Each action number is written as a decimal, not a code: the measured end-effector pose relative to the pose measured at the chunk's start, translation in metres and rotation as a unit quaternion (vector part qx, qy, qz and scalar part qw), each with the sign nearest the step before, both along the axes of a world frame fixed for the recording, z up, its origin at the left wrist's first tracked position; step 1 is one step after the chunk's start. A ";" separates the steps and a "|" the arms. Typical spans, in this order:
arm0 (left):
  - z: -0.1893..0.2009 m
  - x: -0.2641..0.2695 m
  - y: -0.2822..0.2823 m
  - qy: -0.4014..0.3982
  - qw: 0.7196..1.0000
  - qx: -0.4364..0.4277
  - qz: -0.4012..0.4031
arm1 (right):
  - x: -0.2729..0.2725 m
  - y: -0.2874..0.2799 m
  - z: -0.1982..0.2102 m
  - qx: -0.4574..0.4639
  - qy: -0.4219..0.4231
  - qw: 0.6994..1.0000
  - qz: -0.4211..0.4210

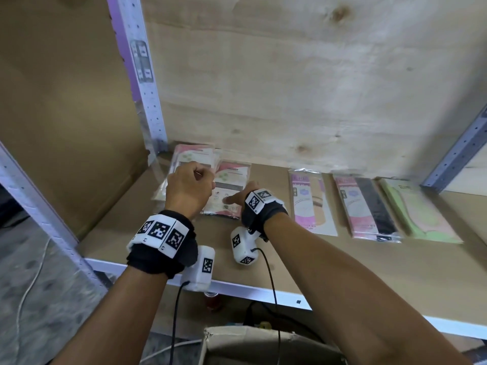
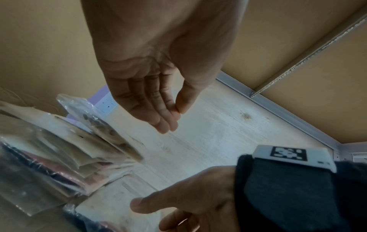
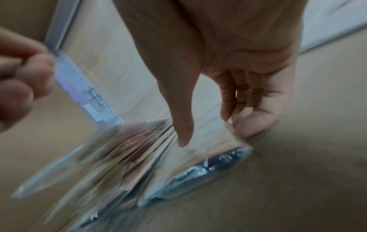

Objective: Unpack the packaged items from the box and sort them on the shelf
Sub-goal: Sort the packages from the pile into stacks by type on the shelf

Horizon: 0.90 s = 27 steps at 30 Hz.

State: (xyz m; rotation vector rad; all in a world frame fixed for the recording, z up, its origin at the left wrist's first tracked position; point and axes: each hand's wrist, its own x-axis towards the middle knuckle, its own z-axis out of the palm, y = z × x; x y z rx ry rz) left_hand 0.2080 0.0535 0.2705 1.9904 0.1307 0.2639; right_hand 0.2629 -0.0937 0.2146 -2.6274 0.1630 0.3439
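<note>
A fanned stack of clear-wrapped flat packages (image 1: 232,185) (image 2: 59,149) (image 3: 198,169) lies at the back left of the brown shelf board (image 1: 342,272). My left hand (image 1: 189,185) (image 2: 164,119) hovers over the stack's left part. It holds nothing, and its thumb tip touches the forefinger. My right hand (image 1: 238,197) (image 3: 204,131) is on the right package of the stack, thumb pressed on top and fingers curled at its right edge. The cardboard box (image 1: 263,343) sits below the shelf's front edge; its inside is hidden.
Three more packages lie in a row to the right: a pink-purple one (image 1: 312,204), a pink-black one (image 1: 366,206) and a green one (image 1: 419,212). Metal posts (image 1: 147,83) (image 1: 458,154) flank the bay. A plywood panel stands behind. Cables hang from my wrists.
</note>
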 end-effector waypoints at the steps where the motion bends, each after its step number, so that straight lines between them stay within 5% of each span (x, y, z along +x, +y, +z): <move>1: 0.001 -0.001 0.000 -0.001 1.000 -0.003 0.000 | 0.000 0.002 0.002 0.009 -0.009 1.000 -0.010; 5: 0.001 -0.002 -0.002 0.003 1.000 -0.018 -0.009 | 0.010 0.005 -0.004 0.098 -0.018 0.994 -0.037; 8: 0.001 -0.002 -0.002 0.001 1.000 -0.018 -0.017 | 0.005 0.004 0.006 0.032 -0.011 0.999 -0.007; 11: 0.001 0.001 -0.002 0.007 0.999 -0.028 -0.033 | 0.006 0.000 0.012 0.069 0.009 0.998 0.013; 14: -0.001 0.004 -0.002 0.008 0.999 -0.028 -0.037 | 0.006 -0.004 0.015 0.240 0.035 0.969 -0.042; 19: -0.010 0.011 -0.009 0.050 0.996 -0.053 -0.059 | -0.019 -0.042 0.019 0.300 -0.034 0.951 -0.065; 23: -0.010 0.004 -0.032 0.169 0.953 -0.205 -0.147 | -0.067 -0.083 0.028 0.285 -0.142 0.948 -0.020; 27: -0.002 -0.003 -0.052 0.201 0.905 -0.325 -0.188 | -0.114 -0.102 0.037 0.173 -0.257 0.945 0.105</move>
